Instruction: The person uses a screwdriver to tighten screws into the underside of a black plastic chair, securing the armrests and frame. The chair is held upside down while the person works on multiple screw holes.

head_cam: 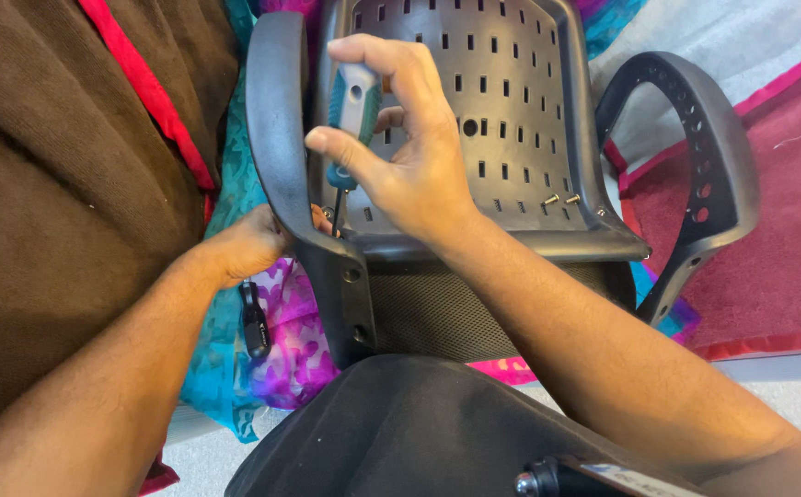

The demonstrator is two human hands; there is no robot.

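A black office chair seat (pixel 501 101) with slotted holes lies upturned before me. My right hand (pixel 409 147) grips a screwdriver (pixel 352 110) with a teal and grey handle, its shaft pointing down to where the left armrest (pixel 281 138) meets the seat. My left hand (pixel 253 241) reaches under that black armrest and holds it, fingers partly hidden behind it. The screwdriver tip is hidden near my left fingers.
A second black armrest (pixel 704 175) curves at the right. Two small screws (pixel 561 199) lie on the seat's near rim. A black tool (pixel 254 320) rests on colourful cloth (pixel 294 340). A brown blanket (pixel 60 175) is left, a maroon mat (pixel 777 248) right.
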